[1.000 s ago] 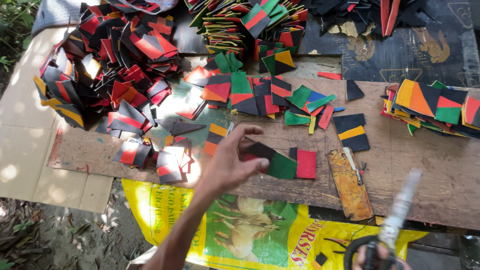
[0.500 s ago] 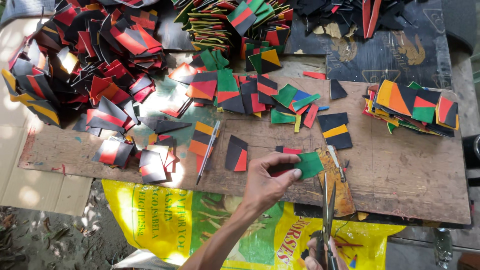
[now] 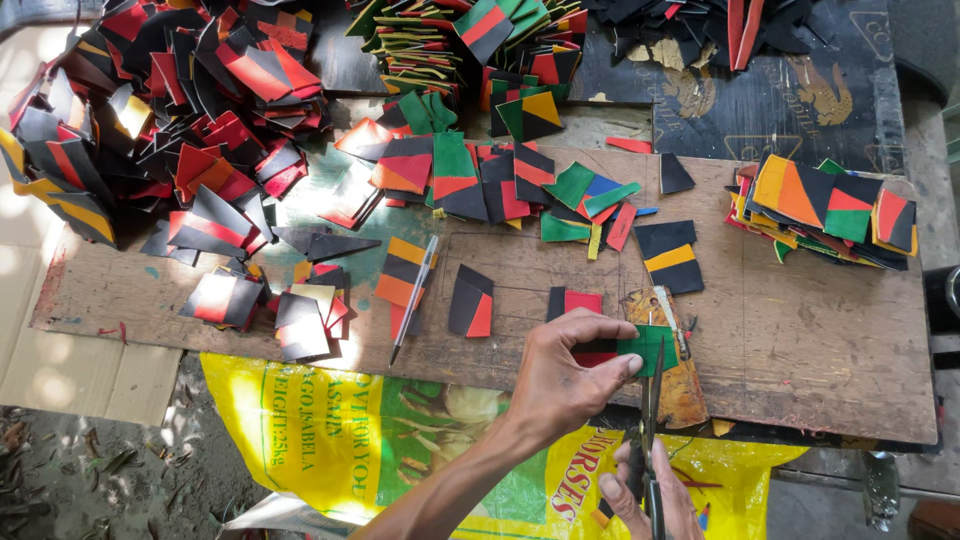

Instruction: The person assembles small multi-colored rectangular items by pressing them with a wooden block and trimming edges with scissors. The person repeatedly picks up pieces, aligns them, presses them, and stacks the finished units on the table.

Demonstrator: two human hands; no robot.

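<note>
Two hands at the desk's near edge: my left hand pinches a green-and-black piece; my right hand is wrapped around scissors. Blades risk nicking fingertips.

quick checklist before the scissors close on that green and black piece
1. Left hand pinches the green-and-black piece firmly: ok.
2. Scissors in right hand, blades reaching the piece: ok.
3. Left fingertips clear of the blades: not ok, very close.
4. Blades on a cut line: cannot tell.
5. Piece held over the wooden board: ok.
6. Pen clear of the cut: ok.
</note>
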